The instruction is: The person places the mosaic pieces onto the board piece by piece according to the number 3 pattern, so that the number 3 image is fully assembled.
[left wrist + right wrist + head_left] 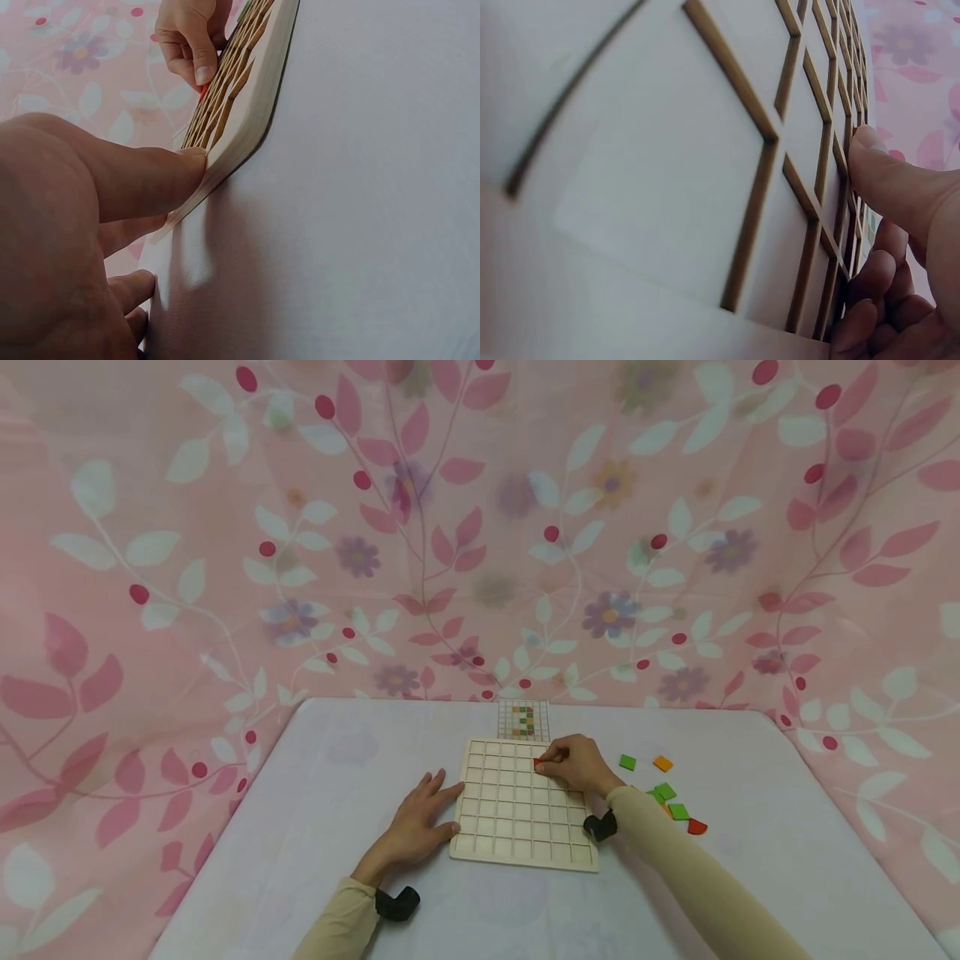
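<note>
We have the red piece (537, 763) over the far part of the wooden grid board (517, 814); whether it is down in a cell yet, we cannot tell. Our right hand (576, 766) pinches it between thumb and fingers, reaching in from the board's right side. To seat it well, we should square its straight edges to the ridges, lower it flat and let go only once it lies level, keeping our knuckles off the grid. Our left hand (422, 817) lies spread at the board's left edge, thumb touching it and gripping nothing; that light contact should be enough to stop a slide. Just beyond the board's far edge lies a patterned card (523, 721), worth a glance for cell and turn before release. Right of the board wait loose green tiles (678, 812), an orange tile (662, 763) and a rounded red tile (697, 827).
</note>
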The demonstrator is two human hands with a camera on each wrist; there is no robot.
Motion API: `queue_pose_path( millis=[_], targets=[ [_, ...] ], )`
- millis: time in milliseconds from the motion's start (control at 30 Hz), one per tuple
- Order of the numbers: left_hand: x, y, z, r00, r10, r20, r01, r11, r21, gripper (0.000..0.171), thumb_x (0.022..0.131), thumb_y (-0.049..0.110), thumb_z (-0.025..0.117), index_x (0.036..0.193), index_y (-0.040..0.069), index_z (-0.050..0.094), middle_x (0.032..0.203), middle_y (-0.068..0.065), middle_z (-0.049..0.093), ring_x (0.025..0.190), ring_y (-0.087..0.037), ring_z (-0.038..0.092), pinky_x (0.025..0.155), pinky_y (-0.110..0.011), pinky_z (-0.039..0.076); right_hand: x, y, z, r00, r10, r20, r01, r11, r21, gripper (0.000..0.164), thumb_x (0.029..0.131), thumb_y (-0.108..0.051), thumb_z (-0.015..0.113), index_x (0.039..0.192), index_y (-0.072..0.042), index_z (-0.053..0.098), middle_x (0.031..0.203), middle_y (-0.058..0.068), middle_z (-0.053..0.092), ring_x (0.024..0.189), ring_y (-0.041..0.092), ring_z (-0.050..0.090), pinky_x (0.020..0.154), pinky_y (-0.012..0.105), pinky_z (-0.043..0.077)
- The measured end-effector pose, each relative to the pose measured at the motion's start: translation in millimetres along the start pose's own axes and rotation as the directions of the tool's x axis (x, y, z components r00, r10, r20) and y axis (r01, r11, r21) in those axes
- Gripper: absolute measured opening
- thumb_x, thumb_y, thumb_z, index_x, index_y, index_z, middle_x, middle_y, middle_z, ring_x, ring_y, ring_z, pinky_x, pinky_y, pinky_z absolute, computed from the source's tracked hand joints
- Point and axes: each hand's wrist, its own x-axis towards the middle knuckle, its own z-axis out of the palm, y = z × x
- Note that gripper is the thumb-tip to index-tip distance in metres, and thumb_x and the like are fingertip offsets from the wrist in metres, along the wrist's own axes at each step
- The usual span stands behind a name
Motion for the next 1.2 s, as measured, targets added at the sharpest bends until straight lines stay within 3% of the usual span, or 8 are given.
queue_pose_path(
  millis=[600, 933, 1200],
  targets=[
    [1.4, -2.6, 1.2, 1.0, 0.019, -0.004, -0.019, 1.0, 0.02, 0.061, 0.096, 0.019, 0.075, 0.153, 0.005, 0.056, 0.169, -0.031, 0.031, 0.159, -0.056, 0.019, 0.123, -0.076, 0.017, -3.8, -3.9, 0.2, 1.0, 0.005, -0.003, -0.005, 1.0, 0.015, 0.015, 0.091, -0.025, 0.086, 0.084, -0.014, 0.079, 0.081, -0.002, 0.071, 0.073, 0.013, 0.059, 0.069, 0.028, 0.049],
    [0.7, -4.7, 3.4, 1.0, -0.011, 0.002, 0.011, 1.0, 0.02, 0.062, 0.096, 0.019, 0.074, 0.154, 0.006, 0.055, 0.17, -0.029, 0.029, 0.16, -0.054, 0.017, 0.125, -0.075, 0.015, -5.8, -3.7, 3.2, 0.999, 0.017, -0.046, -0.017, 1.0, 0.009, 0.016, 0.089, -0.027, 0.088, 0.08, -0.017, 0.079, 0.083, -0.002, 0.068, 0.077, 0.015, 0.055, 0.07, 0.028, 0.045],
    [-1.8, -0.6, 1.5, 1.0, 0.009, -0.006, -0.009, 1.0, 0.018, 0.061, 0.097, 0.021, 0.074, 0.153, 0.006, 0.056, 0.169, -0.03, 0.03, 0.16, -0.055, 0.018, 0.124, -0.076, 0.016, -7.8, -6.1, 1.0, 0.999, 0.015, -0.047, -0.015, 1.0, 0.017, 0.013, 0.087, -0.026, 0.089, 0.085, -0.016, 0.081, 0.085, -0.001, 0.069, 0.077, 0.015, 0.056, 0.069, 0.027, 0.046]
  ],
)
